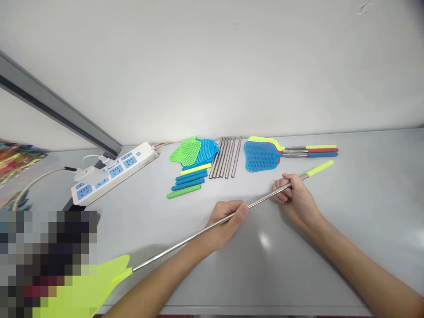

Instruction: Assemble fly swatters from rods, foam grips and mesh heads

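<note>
A fly swatter (185,240) with a long, extended metal rod slants across the table between my two hands. Its yellow-green head is at the lower left, partly blurred out, and its yellow grip points to the upper right. My left hand (227,221) is closed round the middle of the rod. Farther up, just below the grip, my right hand (294,196) pinches the rod with thumb and fingers. Beyond my right hand lie several finished-looking swatters (263,155), with blue, red and yellow parts and short rods.
Loose metal rods (225,159) lie side by side near the wall. Left of them are green and blue swatter heads (185,151) and several coloured grips (188,181). A white power strip (115,172) with plugs and cables sits at the left, near plastic-wrapped items (16,163).
</note>
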Motion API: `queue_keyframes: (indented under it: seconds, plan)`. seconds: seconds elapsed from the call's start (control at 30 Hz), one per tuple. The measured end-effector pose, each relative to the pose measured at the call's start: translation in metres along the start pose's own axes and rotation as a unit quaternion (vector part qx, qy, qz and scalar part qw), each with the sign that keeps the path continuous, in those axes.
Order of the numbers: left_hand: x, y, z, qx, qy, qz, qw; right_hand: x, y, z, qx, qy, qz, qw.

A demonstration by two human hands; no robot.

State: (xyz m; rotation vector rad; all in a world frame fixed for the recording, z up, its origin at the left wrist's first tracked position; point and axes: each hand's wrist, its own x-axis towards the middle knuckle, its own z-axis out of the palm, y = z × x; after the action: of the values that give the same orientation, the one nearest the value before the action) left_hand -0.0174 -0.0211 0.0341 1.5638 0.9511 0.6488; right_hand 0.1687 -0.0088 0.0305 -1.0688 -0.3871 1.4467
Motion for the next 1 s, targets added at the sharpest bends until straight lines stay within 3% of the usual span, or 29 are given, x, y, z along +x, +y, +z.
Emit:
queue_keyframes:
  seconds: [0.2, 0.5, 0.67, 1.0]
  plan:
    - [0.004, 0.006, 0.001, 0.011, 0.015, -0.016, 1.0, -0.005, 0.005, 0.004, 0.009, -0.002, 0.014, 1.0]
    - [0.01, 0.001, 0.016, -0.038, -0.041, -0.055, 0.997, -0.019, 0.022, 0.014, -0.027, -0.018, 0.046, 0.998]
    - [0.023, -0.004, 0.028, -0.086, -0.05, -0.025, 0.995, -0.027, 0.027, 0.016, -0.042, -0.008, 0.037, 0.998]
    - [0.067, -0.007, 0.049, -0.127, -0.019, 0.011, 0.992, -0.014, 0.016, 0.01, 0.043, 0.036, 0.033, 0.998]
